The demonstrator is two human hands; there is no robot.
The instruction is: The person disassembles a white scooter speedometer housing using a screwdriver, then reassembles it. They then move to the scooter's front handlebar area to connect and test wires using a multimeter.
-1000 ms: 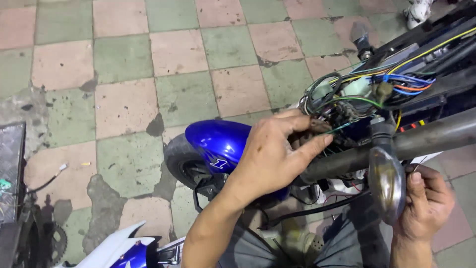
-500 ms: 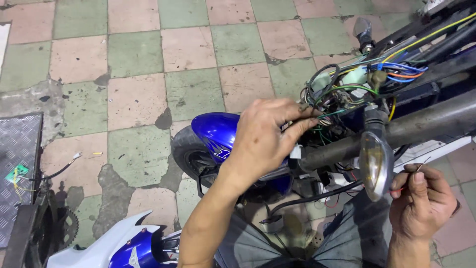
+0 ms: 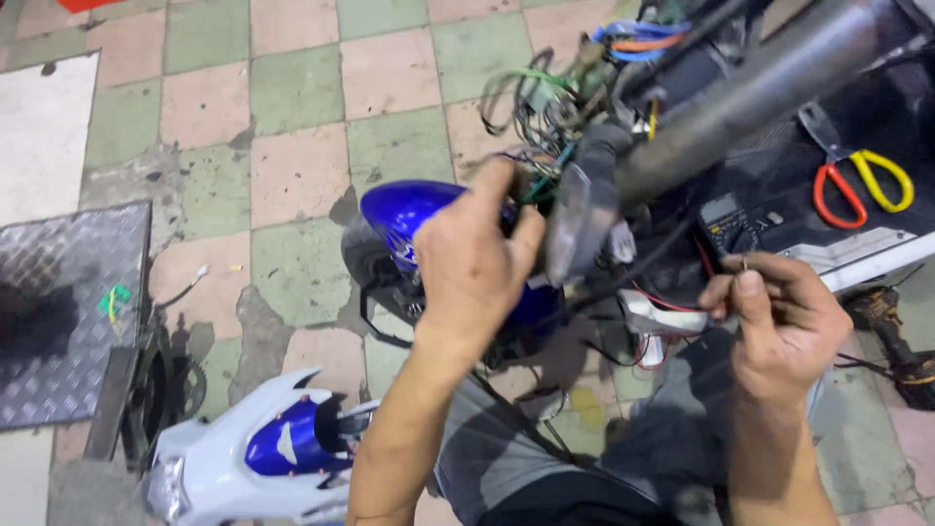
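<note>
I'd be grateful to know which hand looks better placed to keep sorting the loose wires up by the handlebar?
Left, probably. The left hand already has its fingertips in the wire bundle above the blue fender. The right hand sits lower, apart from the bundle, pinching a thin metal piece.

Pink/green tile floor [image 3: 292,88]: checker metal plate [image 3: 68,312], white/blue fairing [image 3: 263,458], cordless drill [image 3: 891,336].

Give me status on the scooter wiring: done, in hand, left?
Done: white-and-blue fairing is off on the tiled floor, exposing the wire bundle.
In hand: left hand reaches into the wires by the turn signal; right hand pinches a thin metal piece.
Left: wires hang loose, fairing unmounted.
</note>
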